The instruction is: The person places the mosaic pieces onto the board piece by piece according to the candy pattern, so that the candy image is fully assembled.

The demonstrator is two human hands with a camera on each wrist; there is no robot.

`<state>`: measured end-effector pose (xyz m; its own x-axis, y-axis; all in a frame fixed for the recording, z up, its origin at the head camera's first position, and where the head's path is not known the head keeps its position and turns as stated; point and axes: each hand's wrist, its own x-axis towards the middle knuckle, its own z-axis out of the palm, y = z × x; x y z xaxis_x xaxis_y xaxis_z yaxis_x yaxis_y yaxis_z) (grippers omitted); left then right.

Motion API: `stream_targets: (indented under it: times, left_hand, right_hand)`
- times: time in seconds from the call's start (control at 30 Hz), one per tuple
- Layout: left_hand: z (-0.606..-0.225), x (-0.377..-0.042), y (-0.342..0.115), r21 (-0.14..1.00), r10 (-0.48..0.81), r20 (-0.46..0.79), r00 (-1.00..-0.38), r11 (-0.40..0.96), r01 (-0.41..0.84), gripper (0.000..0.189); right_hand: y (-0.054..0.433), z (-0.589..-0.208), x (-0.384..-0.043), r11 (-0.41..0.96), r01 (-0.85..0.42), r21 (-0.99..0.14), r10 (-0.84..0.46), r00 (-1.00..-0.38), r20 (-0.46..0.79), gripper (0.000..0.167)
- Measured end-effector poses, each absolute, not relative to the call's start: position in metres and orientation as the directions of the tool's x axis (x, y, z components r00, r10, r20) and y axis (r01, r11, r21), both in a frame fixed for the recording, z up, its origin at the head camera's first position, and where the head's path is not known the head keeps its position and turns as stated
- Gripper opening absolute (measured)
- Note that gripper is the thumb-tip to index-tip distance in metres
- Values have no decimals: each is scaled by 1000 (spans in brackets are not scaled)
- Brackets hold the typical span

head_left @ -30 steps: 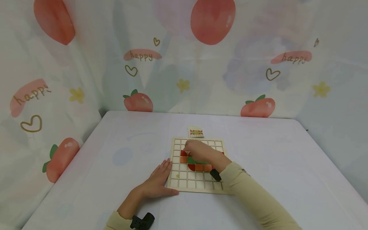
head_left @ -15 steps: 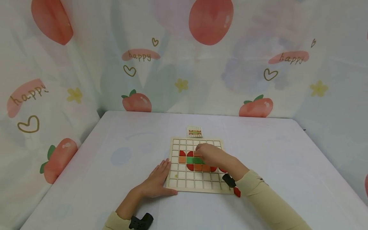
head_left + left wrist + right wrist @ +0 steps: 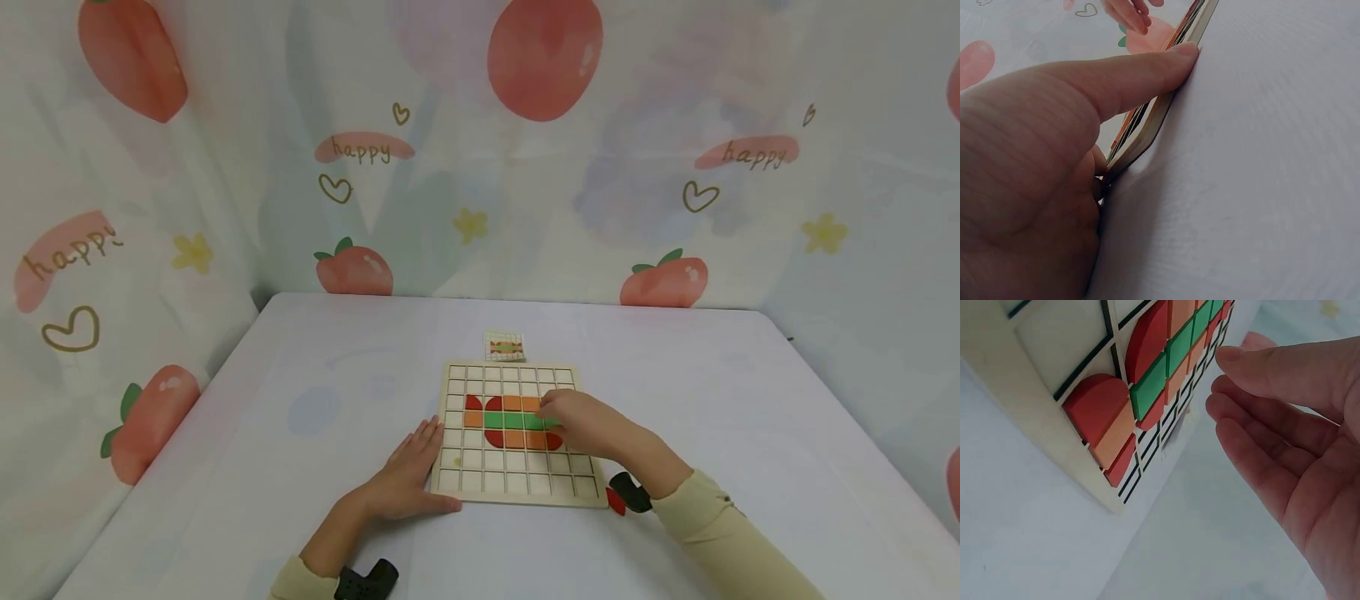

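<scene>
A wooden grid board [image 3: 476, 482] lies on the table, with red rounded pieces [image 3: 492, 438], orange squares [image 3: 472, 419] and green squares [image 3: 515, 421] set in its cells. My left hand [image 3: 408, 471] rests at the board's left side, fingers straight along the edge. Its thumb [image 3: 1141, 78] lies against the board's near edge in the left wrist view. Over the right part of the pattern is my right hand [image 3: 588, 422], hiding some cells. In the right wrist view its fingers [image 3: 1254, 456] are loosely bent beside the board, with nothing between them and the thumb.
Just behind the board lies a small card [image 3: 505, 347] printed with a coloured grid pattern. A loose red piece [image 3: 615, 501] sits by the board's near right corner, close to the black wrist device [image 3: 630, 492]. A patterned cloth wall [image 3: 450, 275] stands behind the table.
My right hand has moved right across the board, uncovering orange squares in the pattern's upper row. The loose red piece at the corner has come into sight. My left hand stays put.
</scene>
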<state>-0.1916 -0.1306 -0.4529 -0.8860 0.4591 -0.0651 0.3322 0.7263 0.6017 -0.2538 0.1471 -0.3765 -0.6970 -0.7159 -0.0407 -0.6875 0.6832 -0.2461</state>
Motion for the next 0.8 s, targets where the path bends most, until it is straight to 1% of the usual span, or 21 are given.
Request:
stream_targets:
  times: [0.13,0.3,0.37,0.53,0.57,0.7,0.8]
  left_hand:
    - [-454,-192,-131,604,463,-57,-884,721,339,108]
    - [-456,-192,-131,591,461,-65,-885,732,338,108]
    - [-457,-193,-131,591,461,-65,-885,733,338,108]
    - [-457,-193,-131,602,468,-64,-881,723,340,108]
    - [-456,-193,-130,602,469,-67,-881,722,339,108]
    - [-454,-192,-130,601,468,-67,-881,724,338,108]
    - [-452,-191,-131,599,464,-65,-884,726,337,107]
  right_hand:
    - [159,-376,-249,669,-699,-250,-725,-689,-12,21]
    - [173,-375,-241,655,-707,-267,-727,-686,34,16]
    - [178,-375,-237,680,-676,-286,-700,-714,23,16]
    - [195,-375,-226,777,-532,-338,-575,-818,-34,21]
    - [199,-375,-224,787,-512,-344,-557,-830,-40,22]
    - [211,-379,-218,808,-469,-358,-518,-854,-51,22]
    - [215,-383,-213,823,-435,-365,-496,-864,-89,21]
